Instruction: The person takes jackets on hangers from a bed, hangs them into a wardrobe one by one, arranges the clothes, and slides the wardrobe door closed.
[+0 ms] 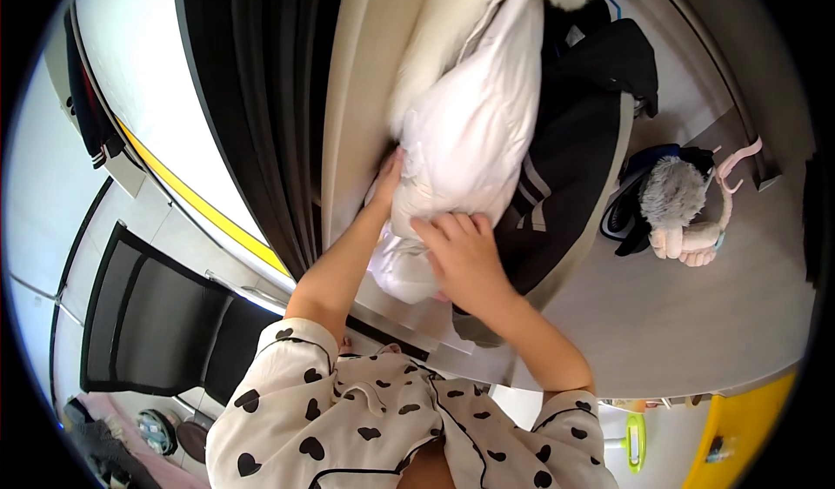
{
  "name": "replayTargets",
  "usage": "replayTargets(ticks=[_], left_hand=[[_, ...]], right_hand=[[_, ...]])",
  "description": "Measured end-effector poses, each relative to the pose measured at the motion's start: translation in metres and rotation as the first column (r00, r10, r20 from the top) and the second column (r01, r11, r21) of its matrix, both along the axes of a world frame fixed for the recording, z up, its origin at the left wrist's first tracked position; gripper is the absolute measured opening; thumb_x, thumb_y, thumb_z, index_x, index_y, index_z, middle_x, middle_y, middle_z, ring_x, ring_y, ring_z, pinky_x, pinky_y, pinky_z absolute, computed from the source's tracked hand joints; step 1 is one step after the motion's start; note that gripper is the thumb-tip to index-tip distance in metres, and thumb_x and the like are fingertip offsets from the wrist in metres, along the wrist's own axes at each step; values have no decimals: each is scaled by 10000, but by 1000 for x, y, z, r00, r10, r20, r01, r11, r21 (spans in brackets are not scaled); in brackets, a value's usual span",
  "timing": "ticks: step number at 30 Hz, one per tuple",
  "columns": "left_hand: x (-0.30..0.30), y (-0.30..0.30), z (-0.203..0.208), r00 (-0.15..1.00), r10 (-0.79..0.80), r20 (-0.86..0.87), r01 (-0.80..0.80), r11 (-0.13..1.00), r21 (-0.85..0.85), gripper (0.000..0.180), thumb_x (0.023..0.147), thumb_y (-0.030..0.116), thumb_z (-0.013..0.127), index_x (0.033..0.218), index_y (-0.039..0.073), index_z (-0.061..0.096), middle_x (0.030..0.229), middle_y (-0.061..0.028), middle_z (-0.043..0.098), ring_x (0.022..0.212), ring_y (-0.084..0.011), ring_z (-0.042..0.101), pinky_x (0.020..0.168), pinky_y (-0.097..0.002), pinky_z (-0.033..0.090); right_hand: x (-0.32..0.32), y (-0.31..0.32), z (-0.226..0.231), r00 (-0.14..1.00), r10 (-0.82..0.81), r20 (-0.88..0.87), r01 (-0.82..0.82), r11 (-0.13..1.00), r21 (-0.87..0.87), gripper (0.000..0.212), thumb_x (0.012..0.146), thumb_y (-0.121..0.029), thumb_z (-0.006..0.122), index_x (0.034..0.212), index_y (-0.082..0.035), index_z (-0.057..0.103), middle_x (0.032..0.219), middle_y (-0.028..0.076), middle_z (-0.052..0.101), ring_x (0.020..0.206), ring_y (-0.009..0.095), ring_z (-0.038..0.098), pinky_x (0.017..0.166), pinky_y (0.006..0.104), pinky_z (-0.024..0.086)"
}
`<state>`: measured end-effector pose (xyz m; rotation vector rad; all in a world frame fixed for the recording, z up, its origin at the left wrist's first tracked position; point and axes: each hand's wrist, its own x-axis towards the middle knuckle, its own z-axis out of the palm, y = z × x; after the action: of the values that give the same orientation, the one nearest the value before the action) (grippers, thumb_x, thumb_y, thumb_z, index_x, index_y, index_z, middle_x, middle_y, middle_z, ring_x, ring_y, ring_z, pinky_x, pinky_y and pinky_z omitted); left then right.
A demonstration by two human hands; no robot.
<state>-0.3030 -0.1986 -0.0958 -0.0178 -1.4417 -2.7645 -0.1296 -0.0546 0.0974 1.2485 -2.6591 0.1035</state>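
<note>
Over on the left I can see a black chair [156, 324] with a mesh back, standing on pale floor tiles [170, 231]. Near it a big white panel [139, 45] edged in yellow catches plenty of light. Across on the right spreads a smooth grey board [696, 315], a dark metal rail [706, 47] near it, and lower down a yellow panel [748, 432].
</note>
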Motion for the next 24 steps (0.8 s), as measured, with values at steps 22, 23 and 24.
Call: replayTargets(ticks=[22, 23, 24], left_hand=[[87, -6, -36, 834, 248, -493, -548, 469, -692, 921, 755, 221, 746, 1457, -30, 206, 1445, -274, 305, 1339, -407, 318, 1101, -453, 270], [81, -16, -42, 853, 247, -459, -515, 535, -670, 941, 725, 209, 761, 1452, -34, 215, 1417, -286, 349, 1314, -425, 354, 1090, -454, 294], [79, -17, -47, 856, 235, -461, -509, 540, -670, 941, 725, 209, 761, 1452, -34, 215, 1417, -286, 349, 1314, -425, 354, 1090, -455, 294]], right_hand=[[-38, -60, -26, 999, 52, -12, -51, 879, -475, 447, 773, -47, 624, 1214, -46, 552, 1403, 217, 368, 1305, 393, 334, 1062, 477, 281], [-25, -57, -21, 997, 74, -19, -73, 868, -492, 441, 780, -19, 614, 1216, -44, 554, 1364, 202, 410, 1244, 386, 409, 1033, 440, 348], [-14, -50, -25, 998, 61, -20, -63, 868, -493, 441, 780, -19, 614, 1216, -44, 554, 1364, 202, 410, 1244, 386, 409, 1033, 440, 348]])
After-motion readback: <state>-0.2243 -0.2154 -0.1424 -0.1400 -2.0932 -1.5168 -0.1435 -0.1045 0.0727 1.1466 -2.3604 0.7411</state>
